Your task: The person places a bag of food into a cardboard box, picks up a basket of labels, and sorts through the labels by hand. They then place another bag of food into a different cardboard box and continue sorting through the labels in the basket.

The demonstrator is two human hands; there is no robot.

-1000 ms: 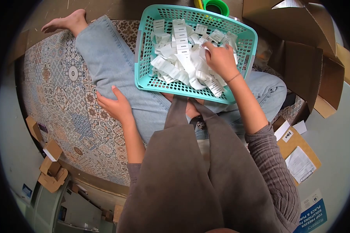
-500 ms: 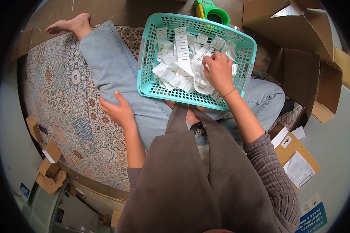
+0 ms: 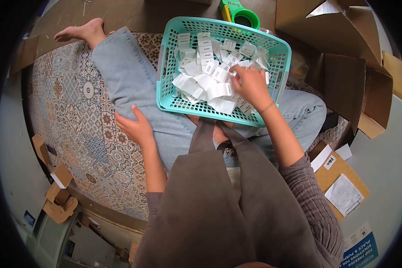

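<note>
A turquoise plastic basket (image 3: 163,96) rests across my lap, heaped with white printed label strips (image 3: 205,49). My right hand (image 3: 251,85) is inside the basket's right half, fingers bent together over the labels. Its fingertips are blurred, and I cannot make out whether a label is pinched between them. My left hand (image 3: 137,127) lies flat on the jeans (image 3: 125,80) over my left leg, left of the basket, fingers spread and holding nothing.
A green tape dispenser (image 3: 243,13) stands just beyond the basket. Open cardboard boxes (image 3: 344,85) crowd the right side. A brown parcel (image 3: 319,174) with a paper on it lies lower right. Patterned matting (image 3: 80,111) covers the floor at left.
Some label strips below my right hand have shifted and lie differently. My right hand has moved slightly, its fingers now blurred. The basket has shifted a little left; my left hand stays put.
</note>
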